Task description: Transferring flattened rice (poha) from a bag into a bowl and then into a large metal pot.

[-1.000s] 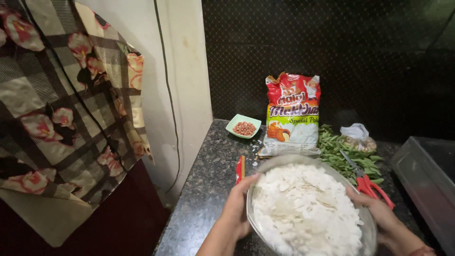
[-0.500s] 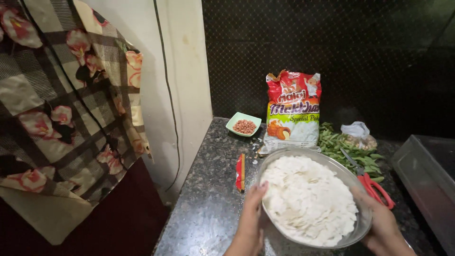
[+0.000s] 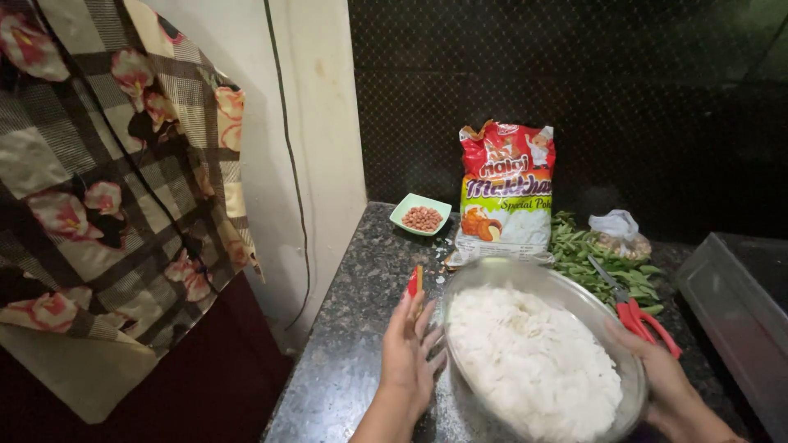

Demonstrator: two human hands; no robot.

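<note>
A wide steel bowl point(image 3: 574, 299) heaped with white flattened rice point(image 3: 529, 353) is tilted above the dark granite counter point(image 3: 353, 344). My left hand point(image 3: 410, 353) presses flat against the bowl's left side, fingers spread. Gripping the right rim from below is my right hand point(image 3: 669, 381). A small red object point(image 3: 414, 281) lies on the counter just past my left fingertips.
A red and yellow packet point(image 3: 505, 193) stands behind the bowl, a small green dish of peanuts point(image 3: 421, 216) to its left. Green leaves point(image 3: 591, 254), red-handled scissors point(image 3: 636, 308) and a knotted plastic bag point(image 3: 620, 234) lie at right. A grey tray point(image 3: 735, 303) is far right. Floral cloth point(image 3: 107, 189) hangs left.
The bowl has been lifted and tipped, its far rim now higher. My left hand has slid from the rim to lie flat along the bowl's side.
</note>
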